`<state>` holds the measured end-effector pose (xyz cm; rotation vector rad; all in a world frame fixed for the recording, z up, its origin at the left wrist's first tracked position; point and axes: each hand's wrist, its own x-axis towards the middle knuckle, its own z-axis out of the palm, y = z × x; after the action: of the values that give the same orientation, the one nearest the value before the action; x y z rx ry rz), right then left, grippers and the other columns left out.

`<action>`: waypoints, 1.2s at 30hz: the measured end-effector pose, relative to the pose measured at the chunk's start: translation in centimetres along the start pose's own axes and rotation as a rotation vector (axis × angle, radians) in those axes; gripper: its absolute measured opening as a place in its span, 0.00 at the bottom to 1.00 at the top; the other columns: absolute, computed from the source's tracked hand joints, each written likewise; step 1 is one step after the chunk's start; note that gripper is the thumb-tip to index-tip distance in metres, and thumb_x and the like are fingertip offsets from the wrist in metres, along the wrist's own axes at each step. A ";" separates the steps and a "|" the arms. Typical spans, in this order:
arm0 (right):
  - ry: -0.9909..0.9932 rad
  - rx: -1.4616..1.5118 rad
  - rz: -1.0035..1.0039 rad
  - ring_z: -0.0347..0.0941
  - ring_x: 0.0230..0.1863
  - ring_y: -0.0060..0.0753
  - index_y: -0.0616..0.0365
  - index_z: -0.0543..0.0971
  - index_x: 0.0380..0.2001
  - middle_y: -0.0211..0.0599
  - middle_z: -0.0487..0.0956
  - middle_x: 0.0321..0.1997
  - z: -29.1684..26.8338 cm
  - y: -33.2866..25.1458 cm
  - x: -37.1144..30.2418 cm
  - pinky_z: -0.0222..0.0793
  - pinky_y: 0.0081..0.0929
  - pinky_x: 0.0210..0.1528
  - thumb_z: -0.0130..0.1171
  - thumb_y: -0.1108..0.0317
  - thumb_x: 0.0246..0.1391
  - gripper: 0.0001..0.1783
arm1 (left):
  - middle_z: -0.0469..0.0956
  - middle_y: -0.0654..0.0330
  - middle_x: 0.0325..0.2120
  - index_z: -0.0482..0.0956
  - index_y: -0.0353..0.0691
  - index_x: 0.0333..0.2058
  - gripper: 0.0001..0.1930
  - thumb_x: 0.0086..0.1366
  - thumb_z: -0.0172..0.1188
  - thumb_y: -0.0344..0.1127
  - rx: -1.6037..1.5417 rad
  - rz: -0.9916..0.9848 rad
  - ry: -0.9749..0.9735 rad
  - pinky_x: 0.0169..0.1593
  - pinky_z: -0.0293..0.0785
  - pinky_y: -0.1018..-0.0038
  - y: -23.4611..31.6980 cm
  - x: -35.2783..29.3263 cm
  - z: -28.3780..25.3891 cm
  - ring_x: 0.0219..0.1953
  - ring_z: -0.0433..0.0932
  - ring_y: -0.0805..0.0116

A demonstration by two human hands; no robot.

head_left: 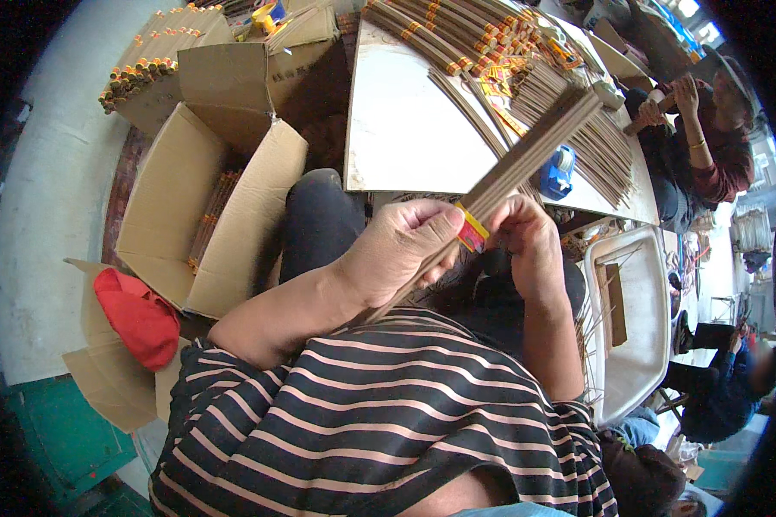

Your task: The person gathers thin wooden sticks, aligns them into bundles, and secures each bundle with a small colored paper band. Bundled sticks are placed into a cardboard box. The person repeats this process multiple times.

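A bundle of thin brown incense sticks (530,155) slants up and to the right in front of my body. My left hand (401,237) is closed around its lower part, thumb pressed near a red and yellow paper band (472,231). On the other side, my right hand (530,241) has its fingers curled in at the edge of that band; its fingertips are partly hidden behind the bundle. Beyond the hands, a blue tape dispenser (558,172) sits on the white table (405,129), beside a spread of loose incense sticks (602,151).
Banded bundles (435,39) lie at the table's far side. An open cardboard box (168,211) holding bundles stands left, with a red cloth item (138,319) nearby and stacked bundles (159,47) behind. To the right are a white tub (638,345) and another person (716,129).
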<state>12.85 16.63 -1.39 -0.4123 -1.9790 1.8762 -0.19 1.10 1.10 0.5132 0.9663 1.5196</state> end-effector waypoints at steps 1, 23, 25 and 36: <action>0.020 0.015 0.004 0.66 0.27 0.19 0.60 0.71 0.27 0.29 0.72 0.27 1.0 -1.3 -0.5 0.62 0.18 0.32 0.49 0.44 0.47 0.25 | 0.70 0.66 0.18 0.72 0.35 0.39 0.16 0.65 0.49 0.43 0.043 0.029 0.028 0.19 0.63 0.88 0.2 0.1 0.0 0.17 0.65 0.84; -0.095 0.353 -0.111 0.75 0.27 0.28 0.63 0.69 0.35 0.37 0.74 0.31 1.9 -3.8 0.8 0.72 0.20 0.33 0.56 0.69 0.53 0.11 | 0.71 0.63 0.22 0.66 0.41 0.42 0.12 0.67 0.45 0.43 -0.040 0.112 -0.167 0.20 0.66 0.87 1.1 1.5 0.9 0.17 0.68 0.80; -0.002 0.319 -0.100 0.72 0.34 0.25 0.63 0.70 0.36 0.32 0.72 0.33 1.8 -3.6 0.9 0.69 0.19 0.37 0.63 0.67 0.46 0.17 | 0.72 0.61 0.23 0.65 0.41 0.42 0.12 0.66 0.45 0.43 -0.049 0.087 -0.210 0.20 0.67 0.86 1.2 1.9 0.6 0.18 0.70 0.79; 0.153 0.019 -0.185 0.69 0.35 0.22 0.61 0.73 0.37 0.30 0.72 0.33 1.2 -3.5 0.7 0.67 0.20 0.39 0.66 0.62 0.43 0.20 | 0.73 0.61 0.30 0.67 0.34 0.48 0.20 0.65 0.46 0.45 0.091 0.062 -0.221 0.36 0.75 0.80 1.4 3.3 0.9 0.29 0.75 0.75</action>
<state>11.86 15.63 2.07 -0.3431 -1.8311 1.6965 -0.97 4.63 2.05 0.7664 0.8563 1.4435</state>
